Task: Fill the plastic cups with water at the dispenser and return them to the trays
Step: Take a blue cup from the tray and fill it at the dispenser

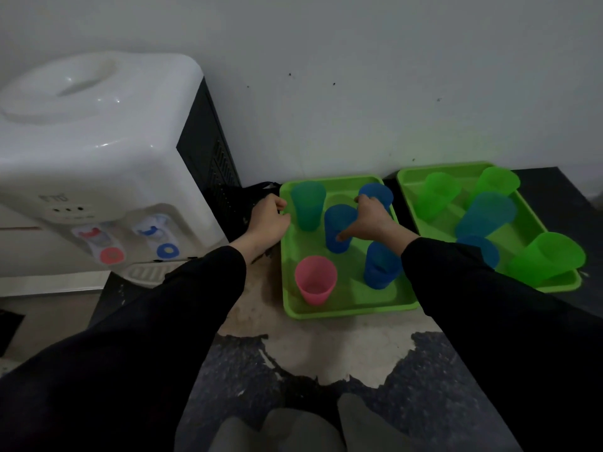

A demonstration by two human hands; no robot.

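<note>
The white plastic water dispenser (98, 151) fills the upper left of the frame, its red tap (93, 234) and blue tap (151, 228) free, with no cup under either; so, by my reading, no filling is under way here, and whether any cup holds water cannot be told in this dim picture. At centre lies the nearer bright green rectangular plastic tray (342, 309), its long axis running from the lower frame up toward the wall; it carries five upright cups, mouths up: a teal-green plastic cup (308, 205), a blue plastic cup at the middle (336, 231), a blue cup at the back (378, 192), a blue cup at the front right (380, 265) and a pink plastic cup (316, 280) at the front left. At right the second green tray (554, 287) holds green and blue cups, upright though splayed by the lens. The left hand (269, 220) is clenched on the near tray's left rim; the right hand (368, 220) is wrapped around the middle blue cup, thumb on its near side. I judge most of the filling remains.
</note>
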